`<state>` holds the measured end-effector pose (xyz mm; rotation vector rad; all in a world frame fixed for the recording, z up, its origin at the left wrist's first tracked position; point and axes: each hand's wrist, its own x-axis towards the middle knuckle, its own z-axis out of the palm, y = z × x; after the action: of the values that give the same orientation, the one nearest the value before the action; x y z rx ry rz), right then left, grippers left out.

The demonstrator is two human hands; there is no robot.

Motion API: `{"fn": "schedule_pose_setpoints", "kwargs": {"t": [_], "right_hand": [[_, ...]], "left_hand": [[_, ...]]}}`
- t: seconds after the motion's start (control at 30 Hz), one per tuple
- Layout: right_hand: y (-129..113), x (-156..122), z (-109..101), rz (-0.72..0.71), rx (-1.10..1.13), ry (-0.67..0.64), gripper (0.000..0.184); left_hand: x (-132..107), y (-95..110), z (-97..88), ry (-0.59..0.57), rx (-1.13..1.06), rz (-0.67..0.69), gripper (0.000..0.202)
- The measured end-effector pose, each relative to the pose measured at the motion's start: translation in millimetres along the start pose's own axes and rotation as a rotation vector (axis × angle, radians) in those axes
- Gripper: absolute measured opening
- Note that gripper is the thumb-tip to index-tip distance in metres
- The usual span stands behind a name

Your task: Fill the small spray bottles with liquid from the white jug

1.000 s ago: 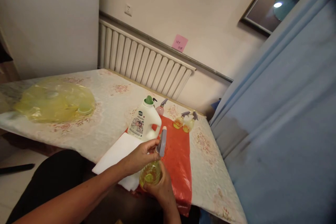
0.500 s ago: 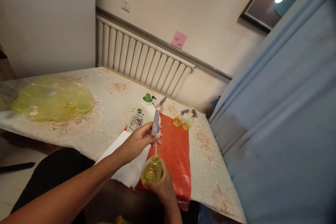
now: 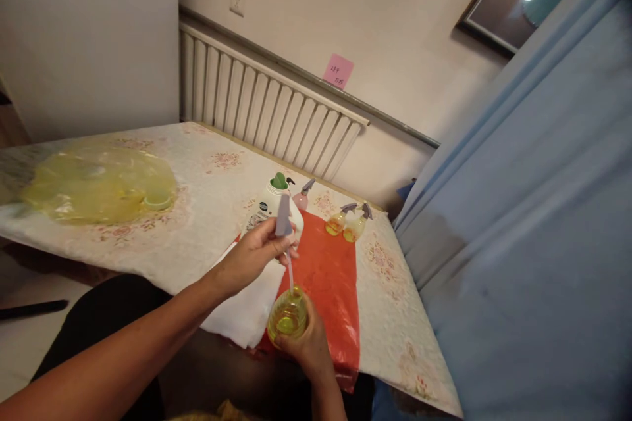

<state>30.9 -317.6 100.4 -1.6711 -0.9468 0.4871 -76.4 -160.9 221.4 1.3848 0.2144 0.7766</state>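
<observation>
My left hand (image 3: 264, 242) grips a grey trigger spray head (image 3: 284, 216) above the bottle, and its thin clear tube (image 3: 290, 268) hangs down to the bottle's mouth. Wrapped round a small yellowish see-through spray bottle (image 3: 287, 317) is my right hand (image 3: 309, 340); liquid shows inside. Just behind the spray head stands a large white jug (image 3: 273, 196) with a green scoop-like piece (image 3: 279, 181) at its opening. Under the hands lie a red plastic sheet (image 3: 326, 276) and a white cloth (image 3: 247, 309).
Two yellow spray bottles (image 3: 344, 220) stand at the sheet's far right corner, and a pink spray bottle (image 3: 302, 197) is behind the jug. A yellow plastic bag (image 3: 99, 184) lies on the left of the flowered tablecloth (image 3: 217, 191). A blue curtain (image 3: 518, 243) hangs at the right.
The spray head has shifted slightly left and up in my left hand, and has turned. The bottle in my right hand stays nearly in place.
</observation>
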Motion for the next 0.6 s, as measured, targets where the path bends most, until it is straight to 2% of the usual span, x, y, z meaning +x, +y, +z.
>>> {"fn": "schedule_pose_setpoints", "kwargs": {"t": [0.07,0.1,0.2,0.3,0.47,0.6], "right_hand": [[0.5,0.9,-0.4,-0.008,-0.018,0.010,0.064],[0.5,1.3,-0.6,-0.010,-0.028,0.016,0.066],[-0.4,2.9,-1.5,0.000,-0.056,0.018,0.066],[0.2,4.9,-3.9,0.022,-0.049,0.029,0.070],[8.6,17.2,-16.7,0.064,-0.065,0.069,0.076],[0.8,45.4,-35.2,0.011,-0.151,0.120,0.073]], "left_hand": [[-0.1,-1.6,-2.6,-0.040,-0.020,-0.032,0.032],[0.5,-3.5,-4.8,-0.012,-0.055,-0.026,0.032],[5.4,-13.2,-16.5,0.169,-0.270,0.023,0.032],[11.6,-28.9,-36.5,0.281,-0.483,0.005,0.024],[10.5,-70.0,-77.1,0.428,-0.715,-0.085,0.006],[-1.2,-111.3,-101.3,0.414,-0.814,-0.252,0.014]]}}
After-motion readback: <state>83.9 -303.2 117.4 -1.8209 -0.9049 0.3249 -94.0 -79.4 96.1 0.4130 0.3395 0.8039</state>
